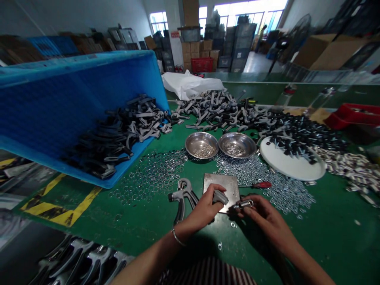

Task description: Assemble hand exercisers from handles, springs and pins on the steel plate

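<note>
My left hand (207, 206) is closed on a grey handle part (220, 197), above a square metal plate (211, 180). A coil spring (246, 204) with a dark piece at its end is pinched in my right hand (267, 217), just right of the plate. A small gap separates the two held pieces. Left of my left wrist lies a grey and black hand grip (181, 194) with a spring showing at its top. Behind my right hand rests a screwdriver (261, 185) with a red handle. My fingers partly hide both held pieces.
A tipped blue crate (157, 75) spills handles at left. Two steel bowls (202, 134) (236, 136) hold small parts. Beside them is a white plate (276, 162) of black-headed bolts. Rings (157, 174) and nuts (285, 198) are scattered about. Handles (213, 107) are heaped behind.
</note>
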{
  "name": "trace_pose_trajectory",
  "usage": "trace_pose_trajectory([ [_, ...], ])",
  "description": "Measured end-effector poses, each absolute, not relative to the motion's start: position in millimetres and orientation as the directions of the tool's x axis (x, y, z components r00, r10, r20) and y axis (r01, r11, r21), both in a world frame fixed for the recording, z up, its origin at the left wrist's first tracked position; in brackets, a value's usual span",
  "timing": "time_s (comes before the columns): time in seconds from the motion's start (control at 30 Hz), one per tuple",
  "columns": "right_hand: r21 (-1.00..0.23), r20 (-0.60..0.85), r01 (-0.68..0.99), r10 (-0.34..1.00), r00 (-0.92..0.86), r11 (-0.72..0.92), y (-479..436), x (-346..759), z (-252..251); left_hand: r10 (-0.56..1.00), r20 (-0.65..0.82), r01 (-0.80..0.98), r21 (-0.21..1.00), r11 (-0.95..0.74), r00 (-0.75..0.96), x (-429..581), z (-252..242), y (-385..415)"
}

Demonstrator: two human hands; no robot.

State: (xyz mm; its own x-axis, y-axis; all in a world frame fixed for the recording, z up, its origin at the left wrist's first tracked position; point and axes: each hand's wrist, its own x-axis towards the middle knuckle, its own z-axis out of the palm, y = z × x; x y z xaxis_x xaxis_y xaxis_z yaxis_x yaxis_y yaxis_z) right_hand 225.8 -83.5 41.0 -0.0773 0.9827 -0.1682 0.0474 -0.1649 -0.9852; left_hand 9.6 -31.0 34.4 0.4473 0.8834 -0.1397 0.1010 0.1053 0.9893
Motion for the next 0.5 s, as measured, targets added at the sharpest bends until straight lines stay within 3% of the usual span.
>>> trace_pose_trajectory([
  [0.17,-0.976,-0.189,-0.113,0.982,0.012,-0.187,-81.0,200.4,44.9,0.942,-0.103,0.236,0.971,0.026,0.320,21.0,26.5,-37.7],
  [0.3,-0.972,-0.216,-0.108,0.974,0.064,-0.209,-78.9,191.1,35.9,0.953,-0.141,0.163,0.982,0.099,0.270,26.3,17.3,-41.1],
  [0.4,-0.980,-0.200,-0.029,0.977,0.068,-0.199,-77.0,192.9,24.0,0.872,-0.274,-0.010,0.953,0.303,0.406,27.4,11.6,-44.4],
  [0.5,-0.973,-0.217,-0.085,0.976,0.009,-0.215,-76.7,199.0,18.2,0.676,-0.323,0.009,0.906,0.424,0.663,21.7,16.7,-51.1],
])
